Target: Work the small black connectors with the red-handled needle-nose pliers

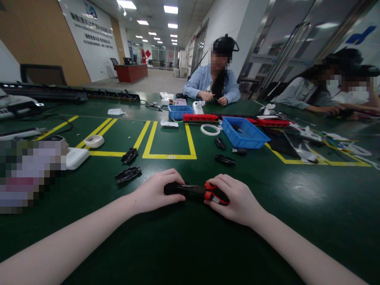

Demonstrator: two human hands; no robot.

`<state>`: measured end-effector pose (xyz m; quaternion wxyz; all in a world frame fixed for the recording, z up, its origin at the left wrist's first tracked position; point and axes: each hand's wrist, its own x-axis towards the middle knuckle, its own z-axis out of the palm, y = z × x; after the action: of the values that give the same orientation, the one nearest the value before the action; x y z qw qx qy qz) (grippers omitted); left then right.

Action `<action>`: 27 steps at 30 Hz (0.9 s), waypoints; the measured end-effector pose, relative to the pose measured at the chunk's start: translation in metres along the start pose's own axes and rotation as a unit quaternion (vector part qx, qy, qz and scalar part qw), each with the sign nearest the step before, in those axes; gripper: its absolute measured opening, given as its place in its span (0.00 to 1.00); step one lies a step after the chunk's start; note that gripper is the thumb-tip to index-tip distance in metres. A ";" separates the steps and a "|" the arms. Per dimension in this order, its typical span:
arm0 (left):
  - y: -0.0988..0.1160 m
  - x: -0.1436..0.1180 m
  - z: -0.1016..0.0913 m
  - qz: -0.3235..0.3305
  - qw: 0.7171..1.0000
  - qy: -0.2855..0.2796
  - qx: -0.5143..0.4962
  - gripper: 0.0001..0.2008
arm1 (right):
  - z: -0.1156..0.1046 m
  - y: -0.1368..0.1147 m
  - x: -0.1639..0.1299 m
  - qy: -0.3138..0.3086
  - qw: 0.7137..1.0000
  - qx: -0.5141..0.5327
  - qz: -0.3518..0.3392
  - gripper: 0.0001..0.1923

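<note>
Head view showed your left hand (156,194) closed around a small black part (170,189) and your right hand (237,200) wrapped on the red-and-black handles of the pliers (204,192), both near the worktop's (190,245) near edge at its middle. You did best to pin the part flat and squeeze slowly, since it looked dark, small and mostly hidden under your fingers.

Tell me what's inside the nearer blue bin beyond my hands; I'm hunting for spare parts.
The blue bin shows one small dark part lying near its back left corner, and otherwise bare blue floor. The near wall hides the front strip of the floor, so anything lying there can't be seen.
</note>
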<state>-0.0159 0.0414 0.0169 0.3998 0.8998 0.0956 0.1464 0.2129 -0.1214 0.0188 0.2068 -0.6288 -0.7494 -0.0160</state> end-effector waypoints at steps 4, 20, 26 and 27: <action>0.000 0.000 0.000 0.003 1.000 0.000 0.000 0.10 | 0.000 -0.001 0.000 0.001 1.000 -0.007 -0.003 0.17; -0.001 0.000 0.001 0.002 1.000 0.005 -0.001 0.10 | 0.001 0.001 -0.002 0.010 1.000 -0.012 -0.021 0.18; -0.001 -0.001 0.001 0.004 1.000 0.001 0.000 0.10 | 0.001 0.001 -0.002 0.010 1.000 -0.012 -0.019 0.18; 0.000 -0.001 0.001 0.004 1.000 0.001 0.000 0.10 | 0.001 0.001 -0.002 0.009 1.000 -0.011 -0.019 0.18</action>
<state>-0.0169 0.0402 0.0166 0.3992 0.9000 0.0926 0.1488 0.2143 -0.1230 0.0171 0.2064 -0.6163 -0.7592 -0.0340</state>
